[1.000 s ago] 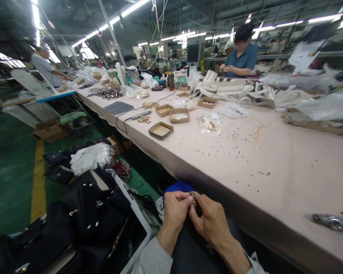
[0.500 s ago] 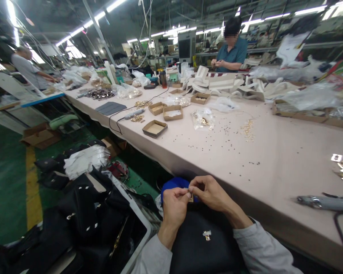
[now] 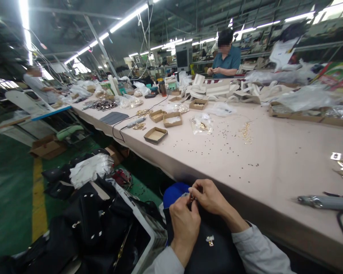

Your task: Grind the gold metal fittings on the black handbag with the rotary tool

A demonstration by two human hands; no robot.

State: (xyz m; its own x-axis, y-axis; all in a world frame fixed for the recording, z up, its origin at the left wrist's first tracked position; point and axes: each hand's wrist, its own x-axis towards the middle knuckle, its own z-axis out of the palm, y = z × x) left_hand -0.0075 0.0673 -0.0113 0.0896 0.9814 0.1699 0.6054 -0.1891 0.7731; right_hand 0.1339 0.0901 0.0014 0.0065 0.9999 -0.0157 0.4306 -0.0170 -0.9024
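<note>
My left hand [image 3: 184,224] and my right hand [image 3: 210,197] meet low in the view, just below the near edge of the long pink table [image 3: 274,160]. Both pinch a small gold metal fitting [image 3: 191,198] between their fingertips, most of it hidden by the fingers. Under my hands lies a black bag [image 3: 208,247] with a small metal clasp [image 3: 210,240] on its face. A blue cloth [image 3: 173,192] shows behind my left hand.
A power screwdriver [image 3: 326,201] with a black cord lies at the right of the table. Small screws [image 3: 225,137], open cardboard boxes [image 3: 156,134] and bags of fittings lie farther along. Black bags fill a bin [image 3: 103,224] to my left. A person in a teal shirt [image 3: 225,61] works at the far end.
The view tilted a little. My hands shifted slightly, the left now lower and turned, still pinching the fitting over the black bag.
</note>
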